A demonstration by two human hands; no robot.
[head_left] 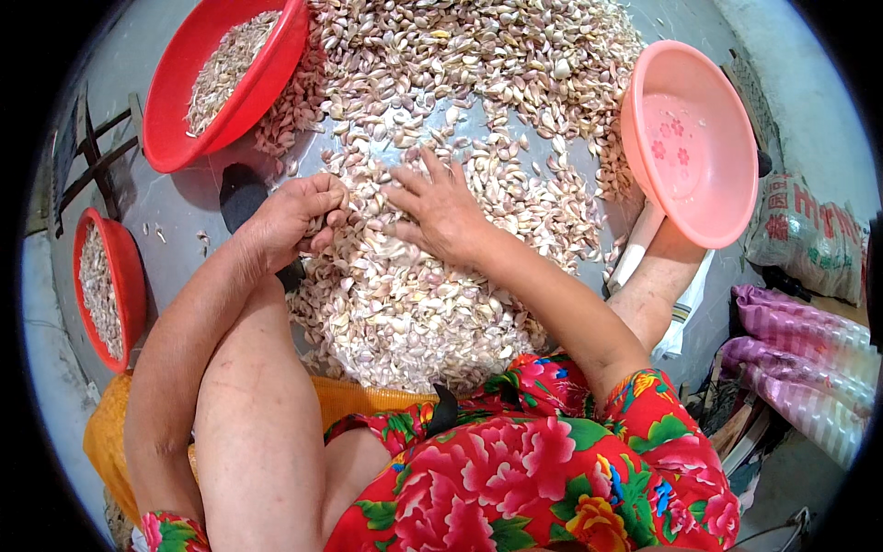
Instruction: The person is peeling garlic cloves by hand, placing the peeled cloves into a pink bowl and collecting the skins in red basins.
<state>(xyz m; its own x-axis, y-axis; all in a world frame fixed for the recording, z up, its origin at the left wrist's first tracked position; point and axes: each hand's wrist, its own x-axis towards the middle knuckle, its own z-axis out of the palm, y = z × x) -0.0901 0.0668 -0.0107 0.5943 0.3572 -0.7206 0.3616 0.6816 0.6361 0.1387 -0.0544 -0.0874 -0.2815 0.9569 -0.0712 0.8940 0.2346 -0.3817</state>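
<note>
Loose garlic cloves [405, 317] lie in a mound on the floor between my legs, pale with purplish skins. My right hand [443, 210] rests palm down on the upper part of this mound, its fingers spread among the cloves. Left of it, my left hand [299, 219] is closed above the mound's left edge, with thumb and fingers curled together. What lies inside those fingers is mostly hidden. A larger heap of garlic cloves [478, 51] spreads across the floor beyond both hands.
A large red basin [253, 109] with pale bits stands at far left, and a smaller red basin [134, 276] of cloves sits nearer. At right, a pink basin [713, 175] tilts beside my foot. Beyond it are a printed sack [805, 235] and purple striped material [800, 336].
</note>
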